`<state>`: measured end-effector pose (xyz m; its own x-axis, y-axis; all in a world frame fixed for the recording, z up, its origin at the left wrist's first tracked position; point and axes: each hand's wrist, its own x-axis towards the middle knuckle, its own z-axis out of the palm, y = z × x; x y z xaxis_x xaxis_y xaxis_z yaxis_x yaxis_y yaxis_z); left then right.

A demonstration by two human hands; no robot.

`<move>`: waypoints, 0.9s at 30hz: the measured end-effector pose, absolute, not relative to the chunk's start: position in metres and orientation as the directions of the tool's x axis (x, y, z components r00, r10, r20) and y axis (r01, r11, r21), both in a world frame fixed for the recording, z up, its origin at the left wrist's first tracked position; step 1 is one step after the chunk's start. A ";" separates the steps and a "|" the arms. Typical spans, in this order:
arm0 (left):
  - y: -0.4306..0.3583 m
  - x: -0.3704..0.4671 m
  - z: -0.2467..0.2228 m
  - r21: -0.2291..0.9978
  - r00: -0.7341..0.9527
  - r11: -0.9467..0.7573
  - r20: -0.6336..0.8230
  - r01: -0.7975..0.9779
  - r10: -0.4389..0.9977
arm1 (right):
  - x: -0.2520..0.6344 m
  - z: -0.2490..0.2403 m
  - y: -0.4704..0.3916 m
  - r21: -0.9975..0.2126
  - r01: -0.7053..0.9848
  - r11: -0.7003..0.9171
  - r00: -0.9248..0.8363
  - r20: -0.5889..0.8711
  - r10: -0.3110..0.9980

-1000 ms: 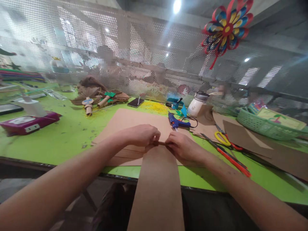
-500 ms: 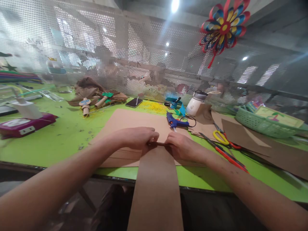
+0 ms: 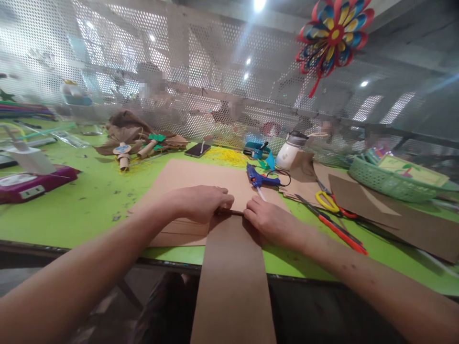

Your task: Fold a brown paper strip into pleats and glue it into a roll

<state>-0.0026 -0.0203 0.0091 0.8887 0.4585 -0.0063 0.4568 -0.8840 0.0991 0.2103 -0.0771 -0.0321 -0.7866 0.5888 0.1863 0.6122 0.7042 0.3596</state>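
A long strip of brown paper point(image 3: 234, 277) runs from the table over its front edge toward me. Its far end is turned into a narrow roll or fold point(image 3: 231, 212). My left hand point(image 3: 204, 203) has its curled fingers closed on the left end of that fold. At the right end, my right hand point(image 3: 270, 222) pinches the same edge with thumb and fingers. Under both hands lie flat sheets of light brown paper point(image 3: 172, 186). A blue glue gun point(image 3: 261, 179) rests on the sheets just beyond my right hand, a white glue stick poking toward me.
Scissors with yellow handles point(image 3: 327, 201) and a red-and-black cutting tool point(image 3: 337, 229) lie to the right, beside dark brown paper point(image 3: 430, 234) and a green basket point(image 3: 390, 184). A purple power strip point(image 3: 43, 184) sits left. Behind are a phone point(image 3: 198, 149) and a white bottle point(image 3: 291, 152).
Both hands keep hold of the folded end of the paper strip, with fingers shifted slightly along it. The whole view has moved a little; the table things stay in place.
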 end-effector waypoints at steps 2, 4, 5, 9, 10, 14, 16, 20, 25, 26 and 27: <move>-0.015 -0.003 0.011 0.193 0.878 -0.858 -0.047 0.476 0.476 | 0.211 -0.032 -0.079 0.360 0.611 0.705 -0.788 0.192 0.585; -0.011 -0.001 0.012 0.303 0.859 -0.809 -0.074 0.503 0.507 | 0.211 -0.032 -0.080 0.342 0.621 0.705 -0.782 0.210 0.587; -0.010 0.001 0.012 0.357 0.846 -0.778 -0.075 0.518 0.529 | 0.212 -0.032 -0.081 0.328 0.628 0.706 -0.777 0.222 0.589; -0.009 0.009 0.012 0.458 0.797 -0.699 -0.036 0.549 0.603 | 0.214 -0.037 -0.086 0.253 0.677 0.691 -0.733 0.310 0.605; -0.010 0.010 0.012 0.461 0.789 -0.690 -0.038 0.559 0.614 | 0.214 -0.039 -0.086 0.225 0.689 0.688 -0.717 0.344 0.606; -0.011 0.005 0.011 0.559 0.799 -0.636 -0.084 0.532 0.595 | 0.215 -0.043 -0.086 0.145 0.704 0.695 -0.660 0.497 0.563; -0.011 0.002 0.011 0.645 0.797 -0.567 -0.112 0.513 0.594 | 0.216 -0.043 -0.084 0.149 0.701 0.697 -0.644 0.553 0.529; -0.012 0.001 0.007 0.783 0.826 -0.454 -0.130 0.425 0.548 | 0.215 -0.040 -0.079 0.154 0.703 0.695 -0.626 0.597 0.501; -0.012 0.004 0.004 0.860 0.826 -0.356 -0.124 0.366 0.550 | 0.213 -0.040 -0.079 0.054 0.707 0.706 -0.555 0.661 0.505; -0.013 0.004 0.004 0.865 0.820 -0.343 -0.126 0.367 0.558 | 0.212 -0.040 -0.079 -0.003 0.701 0.713 -0.525 0.675 0.519; -0.013 0.004 0.005 0.864 0.814 -0.339 -0.129 0.373 0.567 | 0.212 -0.039 -0.079 -0.073 0.692 0.719 -0.486 0.689 0.538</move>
<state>0.0044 -0.0128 0.0053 0.8136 0.5670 -0.1286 0.3729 -0.3393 0.8636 0.2122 -0.0791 -0.0391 -0.4858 0.5377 0.6891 0.6917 0.7185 -0.0730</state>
